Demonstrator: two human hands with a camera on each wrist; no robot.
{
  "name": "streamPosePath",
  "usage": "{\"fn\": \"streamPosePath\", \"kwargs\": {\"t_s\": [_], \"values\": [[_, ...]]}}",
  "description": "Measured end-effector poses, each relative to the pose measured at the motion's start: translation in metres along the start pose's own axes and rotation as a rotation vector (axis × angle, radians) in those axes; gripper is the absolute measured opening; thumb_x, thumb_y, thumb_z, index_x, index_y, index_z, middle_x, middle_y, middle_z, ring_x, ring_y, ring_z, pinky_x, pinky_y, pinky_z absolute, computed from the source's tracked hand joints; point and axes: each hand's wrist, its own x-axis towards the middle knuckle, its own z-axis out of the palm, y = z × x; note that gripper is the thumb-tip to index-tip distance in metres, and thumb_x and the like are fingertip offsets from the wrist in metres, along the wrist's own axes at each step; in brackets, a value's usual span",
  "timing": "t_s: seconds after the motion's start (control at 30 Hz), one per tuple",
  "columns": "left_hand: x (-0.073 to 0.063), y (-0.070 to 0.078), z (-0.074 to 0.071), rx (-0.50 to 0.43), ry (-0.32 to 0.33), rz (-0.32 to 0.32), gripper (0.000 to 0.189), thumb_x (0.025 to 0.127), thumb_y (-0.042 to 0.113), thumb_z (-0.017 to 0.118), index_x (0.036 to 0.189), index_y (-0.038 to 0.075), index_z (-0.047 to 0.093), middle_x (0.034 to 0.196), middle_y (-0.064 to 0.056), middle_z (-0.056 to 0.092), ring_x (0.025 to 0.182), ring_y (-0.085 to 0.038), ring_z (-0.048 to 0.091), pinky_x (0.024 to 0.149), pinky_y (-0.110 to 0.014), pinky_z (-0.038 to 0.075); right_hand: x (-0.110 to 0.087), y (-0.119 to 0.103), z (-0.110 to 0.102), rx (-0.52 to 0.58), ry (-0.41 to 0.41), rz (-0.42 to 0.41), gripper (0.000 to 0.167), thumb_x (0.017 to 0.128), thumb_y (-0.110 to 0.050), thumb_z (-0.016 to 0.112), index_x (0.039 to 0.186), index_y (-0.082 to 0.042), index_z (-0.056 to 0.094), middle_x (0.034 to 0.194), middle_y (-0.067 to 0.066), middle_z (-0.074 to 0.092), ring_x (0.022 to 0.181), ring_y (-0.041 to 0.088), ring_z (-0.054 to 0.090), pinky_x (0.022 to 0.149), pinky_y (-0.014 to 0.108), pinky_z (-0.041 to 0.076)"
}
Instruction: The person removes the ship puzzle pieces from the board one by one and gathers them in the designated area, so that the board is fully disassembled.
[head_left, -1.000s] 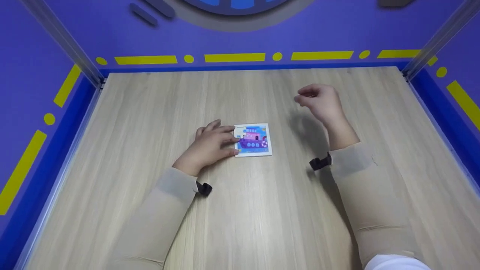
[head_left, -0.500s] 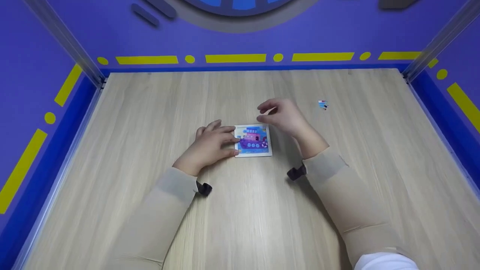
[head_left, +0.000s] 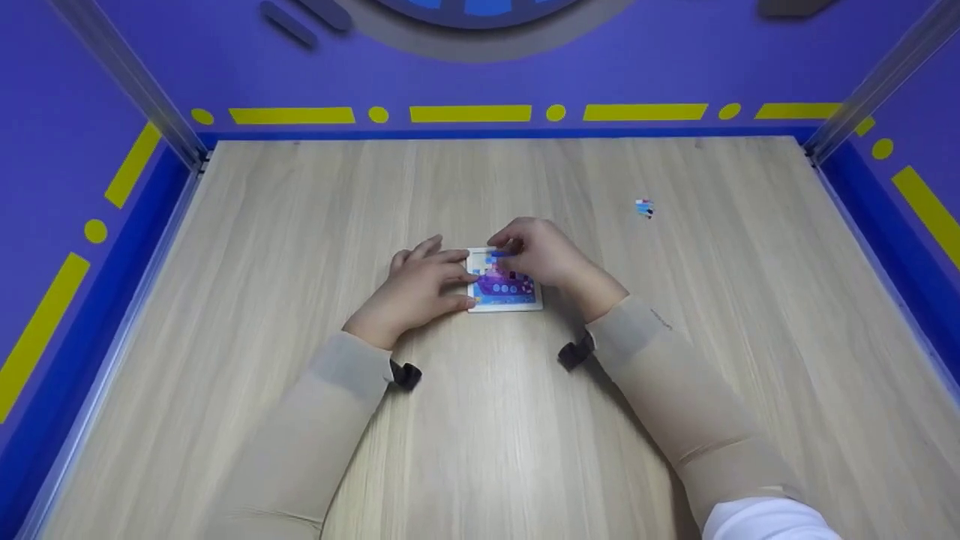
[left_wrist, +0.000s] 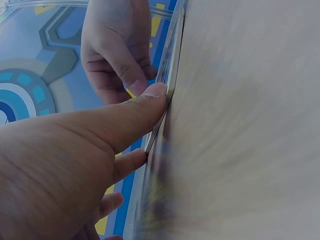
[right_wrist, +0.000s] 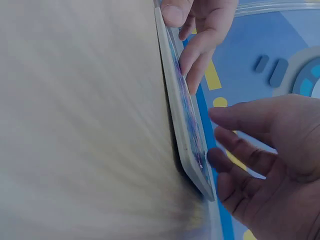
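Since a second ago the right hand (head_left: pixel 544 253) has swung in from the far right, and I now see it over the far right part of the white-framed board (head_left: pixel 510 307). The left hand (head_left: pixel 415 293) has stayed put at the board's left side. The board lies flat in the middle of the wood-grain table (head_left: pixel 465 435), its face showing a purple and pink boat (head_left: pixel 493 287) on blue.

From my end, the left fingers look spread and fairly straight, thumb on the near left corner, others touching the left edge. The right fingers are bent, their tips narrowly apart; I can't tell whether they have anything between them.

Well off to the far right I've got a small blue and white patch (head_left: pixel 645 208) on the tabletop, too small for me to make out. Beyond the table's far edge runs a purple wall (head_left: pixel 480 82) with yellow dashes and dots.
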Motion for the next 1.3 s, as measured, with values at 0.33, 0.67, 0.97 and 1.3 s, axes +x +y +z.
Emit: {"fn": "streamPosePath", "kwargs": {"t_s": [0.33,0.67,0.97,1.3], "values": [[-0.001,-0.001,0.000,0.041,0.006,0.044,0.053,0.106,0.050,0.077,0.152,0.024,0.073,0.177,-0.005,0.052,0.175,-0.039,0.029,0.142,-0.070,0.022,0.001,0.003,0.006,-0.161,-0.085,-0.074,0.035,0.103,-0.013,0.079,0.137,-0.006,0.082,0.139,0.019,0.072,0.131,0.038,0.068,0.123,0.055,0.054],[-0.001,-0.003,0.003,0.068,-0.008,0.082,0.060,0.107,0.050,0.075,0.154,0.013,0.070,0.178,-0.006,0.052,0.174,-0.034,0.033,0.146,-0.057,0.024,0.000,0.006,0.012,-0.173,-0.090,-0.066,0.028,0.105,-0.014,0.079,0.132,-0.007,0.084,0.138,0.016,0.070,0.132,0.037,0.067,0.124,0.056,0.053],[-0.001,-0.001,0.002,0.074,-0.023,0.063,0.060,0.108,0.048,0.074,0.154,0.012,0.070,0.177,-0.005,0.052,0.176,-0.035,0.030,0.148,-0.055,0.019,-0.001,0.004,0.012,-0.152,-0.087,-0.039,0.027,0.107,-0.014,0.076,0.133,-0.008,0.082,0.143,0.016,0.069,0.138,0.037,0.065,0.129,0.056,0.050],[0.001,0.002,-0.001,0.062,-0.017,0.063,0.056,0.108,0.047,0.075,0.153,0.013,0.071,0.177,-0.005,0.053,0.175,-0.039,0.029,0.147,-0.057,0.019,-0.001,0.006,0.009,-0.122,-0.055,-0.041,0.026,0.105,-0.012,0.078,0.131,-0.009,0.081,0.144,0.014,0.070,0.139,0.037,0.065,0.127,0.056,0.052]]}}
